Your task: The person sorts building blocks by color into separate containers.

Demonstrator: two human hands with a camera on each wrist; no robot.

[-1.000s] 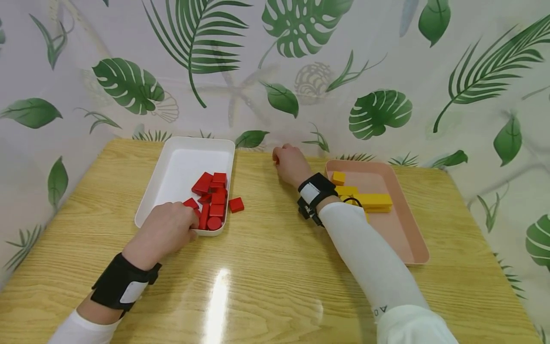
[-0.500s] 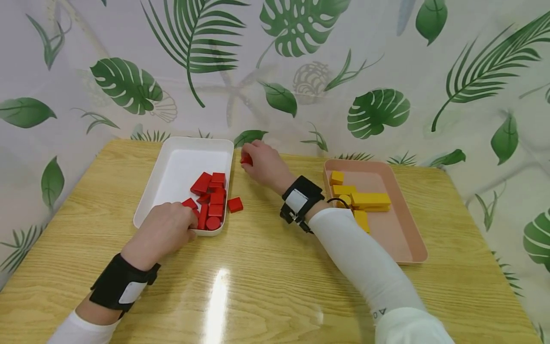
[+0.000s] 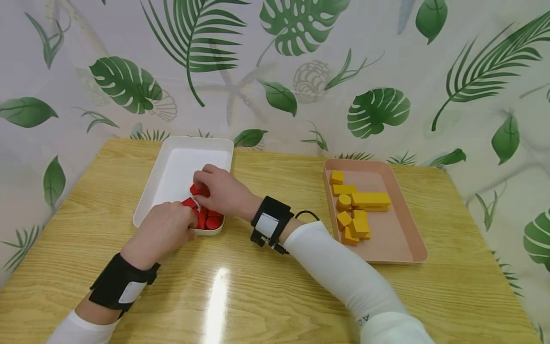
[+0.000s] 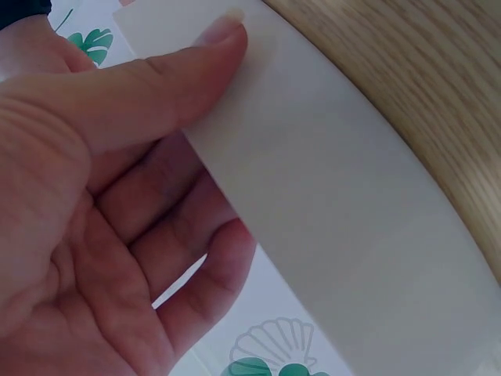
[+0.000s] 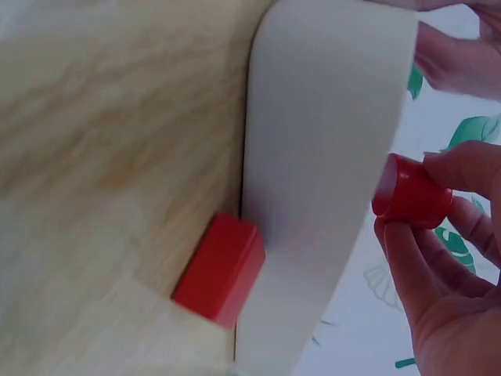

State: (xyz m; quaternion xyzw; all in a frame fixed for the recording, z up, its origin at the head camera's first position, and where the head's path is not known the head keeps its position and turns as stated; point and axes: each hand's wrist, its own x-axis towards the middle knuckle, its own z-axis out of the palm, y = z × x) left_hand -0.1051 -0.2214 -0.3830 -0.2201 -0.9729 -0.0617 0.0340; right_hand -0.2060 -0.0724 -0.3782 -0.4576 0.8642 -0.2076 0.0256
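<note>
My left hand (image 3: 161,234) grips the near wall of a white tray (image 3: 185,162). In the left wrist view the thumb presses the outside of that wall (image 4: 313,157), with the fingers behind it. My right hand (image 3: 225,191) is over the tray's right side and pinches a red cylinder (image 5: 419,194) between thumb and fingers. Several red blocks (image 3: 213,222) lie in the tray's near right corner, partly covered by both hands. Outside the tray, against its wall, sits a red block (image 5: 221,270); the right hand hides it in the head view.
To the right on the wooden table (image 3: 266,296) stands a pink tray (image 3: 399,239). Several yellow blocks (image 3: 370,199) lie along its left side. A leaf-patterned cloth (image 3: 240,57) hangs behind the table. A black cable (image 3: 307,213) loops from the right wristband.
My right hand has come left and nearer from the table's back edge, carrying the red cylinder over the white tray. My left hand keeps its grip on the tray wall.
</note>
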